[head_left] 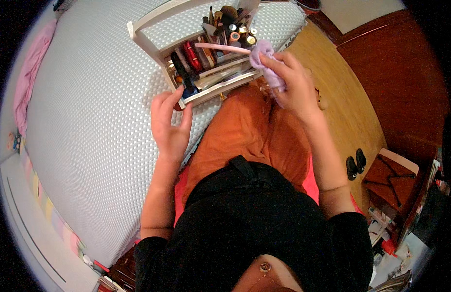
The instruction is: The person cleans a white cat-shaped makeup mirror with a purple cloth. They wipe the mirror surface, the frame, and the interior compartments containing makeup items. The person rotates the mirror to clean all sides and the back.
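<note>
A white makeup organizer (173, 73) with a raised frame stands on the bed, its front drawer (218, 91) pulled out toward me. My left hand (169, 121) grips the drawer's near left corner between thumb and fingers. Above the organizer's right side, my right hand (296, 85) is closed on a bunched lavender cloth (264, 54). A slim pink stick (220, 47) juts leftward out of the cloth; the end inside it is hidden. Red and dark cosmetics cases (191, 54) stand in the organizer, with makeup brushes (218, 19) and several capped bottles (242, 34) behind them.
A bed with a white quilted cover (99, 121) spreads to the left. Wooden floor (332, 78) lies to the right, with black slippers (356, 165) and a brown box-like piece (391, 180). A cluttered table (410, 253) is at the lower right.
</note>
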The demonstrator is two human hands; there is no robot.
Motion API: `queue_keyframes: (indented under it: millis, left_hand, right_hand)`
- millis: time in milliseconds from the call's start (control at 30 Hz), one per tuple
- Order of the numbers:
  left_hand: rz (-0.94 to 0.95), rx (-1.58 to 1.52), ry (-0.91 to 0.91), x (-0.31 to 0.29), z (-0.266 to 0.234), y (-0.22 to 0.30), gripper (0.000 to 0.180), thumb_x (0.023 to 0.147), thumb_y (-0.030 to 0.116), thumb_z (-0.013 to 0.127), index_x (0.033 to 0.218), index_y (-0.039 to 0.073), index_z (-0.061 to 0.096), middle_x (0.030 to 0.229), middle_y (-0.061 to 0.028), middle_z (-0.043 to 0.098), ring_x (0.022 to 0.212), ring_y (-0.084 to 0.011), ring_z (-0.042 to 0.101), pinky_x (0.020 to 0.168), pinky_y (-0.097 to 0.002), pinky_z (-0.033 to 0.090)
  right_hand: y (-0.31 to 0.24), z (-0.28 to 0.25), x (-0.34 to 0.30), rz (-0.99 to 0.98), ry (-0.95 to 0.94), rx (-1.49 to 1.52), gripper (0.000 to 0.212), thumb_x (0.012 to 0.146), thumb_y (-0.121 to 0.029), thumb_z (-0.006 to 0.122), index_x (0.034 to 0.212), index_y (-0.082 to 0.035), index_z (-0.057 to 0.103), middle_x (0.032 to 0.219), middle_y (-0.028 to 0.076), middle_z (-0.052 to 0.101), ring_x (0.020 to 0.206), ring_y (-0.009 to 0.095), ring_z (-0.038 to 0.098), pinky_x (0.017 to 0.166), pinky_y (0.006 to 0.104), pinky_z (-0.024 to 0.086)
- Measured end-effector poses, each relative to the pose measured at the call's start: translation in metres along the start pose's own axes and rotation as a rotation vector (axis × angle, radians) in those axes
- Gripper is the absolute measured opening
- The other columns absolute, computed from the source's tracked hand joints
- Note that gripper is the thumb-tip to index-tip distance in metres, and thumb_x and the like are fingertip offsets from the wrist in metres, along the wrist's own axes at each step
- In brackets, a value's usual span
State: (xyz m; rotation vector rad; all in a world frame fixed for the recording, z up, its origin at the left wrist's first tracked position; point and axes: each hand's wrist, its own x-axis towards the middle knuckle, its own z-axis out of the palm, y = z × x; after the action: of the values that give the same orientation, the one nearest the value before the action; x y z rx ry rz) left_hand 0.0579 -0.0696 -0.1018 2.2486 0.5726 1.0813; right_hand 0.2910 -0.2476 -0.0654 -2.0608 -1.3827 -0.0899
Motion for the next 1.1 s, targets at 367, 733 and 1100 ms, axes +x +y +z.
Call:
queue_keyframes:
  millis: [367,733,1100]
  left_hand:
    - [-0.003,-0.161,-0.095,-0.008,-0.019,0.03,0.062,0.078,0.005,0.083,0.135,0.0,0.061,0.108,-0.0148,0.063,0.089,-0.0195,0.062,0.08,-0.0292,0.053]
    - [-0.611,-0.687,-0.566,-0.03,-0.012,0.047,0.047,0.087,0.02,0.076,0.125,-0.003,0.063,0.109,-0.0112,0.072,0.099,-0.0227,0.069,0.093,-0.0337,0.052]
    - [-1.019,-1.22,-0.461,-0.005,-0.049,0.057,0.039,0.09,0.013,0.06,0.122,-0.008,0.063,0.108,-0.0124,0.072,0.091,-0.0175,0.069,0.083,-0.0297,0.056]
  right_hand:
    - [-0.043,0.0,-0.056,0.593,-0.117,1.23,0.055,0.103,-0.034,0.06,0.145,-0.001,0.045,0.128,0.004,0.059,0.117,0.014,0.055,0.102,0.0329,0.045]
    - [-0.071,0.023,-0.062,0.569,0.067,1.174,0.049,0.102,-0.028,0.065,0.14,-0.002,0.047,0.118,0.004,0.062,0.108,0.013,0.057,0.095,0.0297,0.047]
    - [-0.067,-0.006,-0.051,0.14,0.253,0.624,0.038,0.096,-0.021,0.064,0.128,0.0,0.058,0.131,0.016,0.061,0.119,0.025,0.058,0.105,0.0395,0.045]
